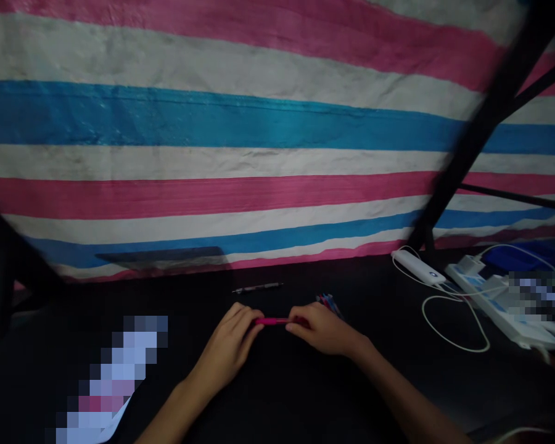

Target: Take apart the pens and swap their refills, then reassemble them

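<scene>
Your forearms (182, 401) lay nearest, left hand (234, 339) and right hand (326, 330) pinching opposite ends of a pink pen (272, 321). Farther lay a dark pen (258, 287).

Pink pen: a slim, straight, plastic-looking rod in bright pink (266, 321), held at both ends.
Left stretch: thicker and solidly pink, emerging from between the thumb and fingers of the left hand (238, 333).
Right stretch: thinner and duller, running into the pinch of the right hand (321, 328).
Pen's pose: nearly level, lying crosswise before the person, spanning the gap between the two grips.
Pen's ends: covered by the fingers; whether the pen is in one piece cannot be told.
</scene>
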Available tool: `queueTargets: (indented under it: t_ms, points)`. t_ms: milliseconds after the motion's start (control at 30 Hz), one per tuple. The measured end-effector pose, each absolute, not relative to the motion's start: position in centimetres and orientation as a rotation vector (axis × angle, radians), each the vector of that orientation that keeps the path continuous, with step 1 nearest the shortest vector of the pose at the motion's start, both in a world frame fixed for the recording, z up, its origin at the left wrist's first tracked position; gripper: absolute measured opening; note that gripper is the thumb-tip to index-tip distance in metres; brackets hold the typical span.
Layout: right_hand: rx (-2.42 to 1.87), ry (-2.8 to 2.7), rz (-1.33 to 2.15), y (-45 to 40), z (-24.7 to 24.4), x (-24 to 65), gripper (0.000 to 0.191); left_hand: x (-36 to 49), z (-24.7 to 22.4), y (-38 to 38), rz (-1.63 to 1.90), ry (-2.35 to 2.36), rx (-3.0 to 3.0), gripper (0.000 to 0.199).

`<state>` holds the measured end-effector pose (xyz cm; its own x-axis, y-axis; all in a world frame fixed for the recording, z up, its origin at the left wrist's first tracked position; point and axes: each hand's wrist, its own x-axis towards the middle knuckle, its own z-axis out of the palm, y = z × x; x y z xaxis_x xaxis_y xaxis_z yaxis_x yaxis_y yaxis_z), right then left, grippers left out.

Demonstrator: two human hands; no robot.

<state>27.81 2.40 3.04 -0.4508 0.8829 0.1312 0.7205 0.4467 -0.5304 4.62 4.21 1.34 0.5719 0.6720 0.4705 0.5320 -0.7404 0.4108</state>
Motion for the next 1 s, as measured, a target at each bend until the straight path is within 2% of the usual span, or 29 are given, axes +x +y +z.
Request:
queueTargets:
  t_ms: [133, 300, 533, 600, 667, 767, 867, 1000]
  points:
    - [-1.23, -2.303, 0.628, 2.7, 3.5, 28.2, 0.021, 3.9, 1.1, 4.6, 1.035, 0.979, 2.485, 0.018]
    - [-1.165, -2.294, 0.53, 2.4, 3.6, 27.6, 0.02, 3.7, 0.7, 4.8, 1.107, 0.967, 2.534, 0.016]
    - [-1.155, -2.24, 0.352, 2.8, 2.5, 27.8, 0.019, 4.2, 1.2, 4.5, 0.919, 1.177, 2.313, 0.036]
    - [-1.184, -2.208, 0.35, 3.0, 2.2, 27.9, 0.019, 4.3, 1.4, 4.5, 0.955, 1.198, 2.199, 0.031]
    - [-1.194, -2.178, 0.375, 3.0, 2.2, 27.8, 0.017, 4.3, 1.5, 4.6, 1.039, 1.183, 2.079, 0.017]
    - [-1.194, -2.131, 0.437, 2.9, 2.5, 27.7, 0.016, 4.1, 1.2, 4.8, 1.124, 1.113, 1.963, 0.022]
    - [-1.223, -2.058, 0.518, 2.8, 3.0, 27.6, 0.021, 3.8, 1.0, 5.2, 1.146, 1.101, 1.883, 0.017]
    - [-1.238, -1.841, 0.793, 3.0, 3.0, 27.6, 0.025, 3.4, 1.1, 5.6, 1.208, 1.131, 1.673, 0.018]
